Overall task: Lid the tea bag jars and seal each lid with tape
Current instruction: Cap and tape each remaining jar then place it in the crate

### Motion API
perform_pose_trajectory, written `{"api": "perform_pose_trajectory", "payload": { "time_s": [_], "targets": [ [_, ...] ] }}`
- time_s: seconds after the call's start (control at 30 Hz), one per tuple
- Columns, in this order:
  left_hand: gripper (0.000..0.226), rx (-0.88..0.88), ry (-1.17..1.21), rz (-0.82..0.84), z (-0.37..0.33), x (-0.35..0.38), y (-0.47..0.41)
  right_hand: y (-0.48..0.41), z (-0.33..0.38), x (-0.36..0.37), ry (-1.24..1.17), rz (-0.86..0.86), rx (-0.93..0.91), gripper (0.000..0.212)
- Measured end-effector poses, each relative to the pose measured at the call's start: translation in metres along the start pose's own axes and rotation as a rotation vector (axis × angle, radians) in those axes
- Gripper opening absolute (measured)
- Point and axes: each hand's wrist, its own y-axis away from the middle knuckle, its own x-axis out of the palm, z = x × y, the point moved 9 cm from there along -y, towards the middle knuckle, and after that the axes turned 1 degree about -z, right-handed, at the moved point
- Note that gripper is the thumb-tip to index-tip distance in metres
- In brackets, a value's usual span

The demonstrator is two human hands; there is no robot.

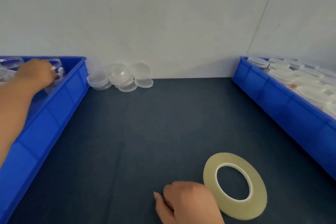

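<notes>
At 9 o'clock a blue bin (54, 114) runs along the left edge of the counter (154, 123), holding clear open jars (11, 62) at its far end. The left hand (36, 74) reaches into this bin at about 10 o'clock. Its grip is curled down around one clear jar (55, 67) against the bin's far right corner, and something small and white shows inside that jar. This area is blurred, so the finger placement is not sharp.

At 11 to 12 o'clock, against the pale wall (163, 14), a loose pile of clear lids (121, 78) sits on the dark counter. Some lie flat and stacked, while others lean on edge.

At 6 o'clock the right hand (187, 203) rests on the counter, its grip loosely curled and holding nothing. Its knuckles are just beside the left rim of the tape roll (234, 203), and I cannot tell if they touch. The roll lies flat at 5 o'clock, yellowish with a white core.

From 1 to 4 o'clock a second blue bin (272, 96) is packed with lidded jars (283, 76), well apart from the tape.
</notes>
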Motion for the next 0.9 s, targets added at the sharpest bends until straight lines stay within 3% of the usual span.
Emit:
{"api": "perform_pose_trajectory", "payload": {
  "time_s": [0.13,0.2,0.27,0.4,0.53,0.57,0.63,0.7,0.9],
  "targets": [
    [0.03,0.061,0.062,-0.219,-0.021,-0.074,0.024,0.001,0.001,-0.003,-0.055,0.01,-0.013,0.05],
    [0.024,0.146,0.083,-0.331,-0.038,-0.121,0.039,0.003,0.001,-0.004,-0.1,0.005,-0.023,0.049],
    [0.032,0.277,0.102,-0.396,-0.064,-0.165,0.061,0.006,0.003,-0.004,-0.148,0.028,-0.037,0.05],
    [0.045,0.534,0.147,-0.243,-0.133,-0.212,0.128,0.011,-0.001,-0.004,-0.298,0.092,0.014,0.05],
    [0.059,0.616,0.372,0.025,-0.189,-0.185,0.234,0.016,-0.017,-0.006,-0.514,0.083,0.191,0.03],
    [0.059,0.663,0.415,0.053,-0.203,-0.169,0.265,0.018,-0.022,-0.009,-0.561,0.059,0.245,0.042],
    [0.051,0.778,0.462,0.117,-0.228,-0.132,0.325,0.019,-0.031,-0.012,-0.661,0.02,0.342,0.087],
    [0.039,0.838,0.523,0.158,-0.239,-0.1,0.369,0.019,-0.033,-0.015,-0.755,0.055,0.39,0.109],
    [0.027,0.946,0.636,-0.02,-0.24,-0.081,0.415,0.017,-0.034,-0.011,-0.733,0.077,0.389,0.104]
  ]
}}
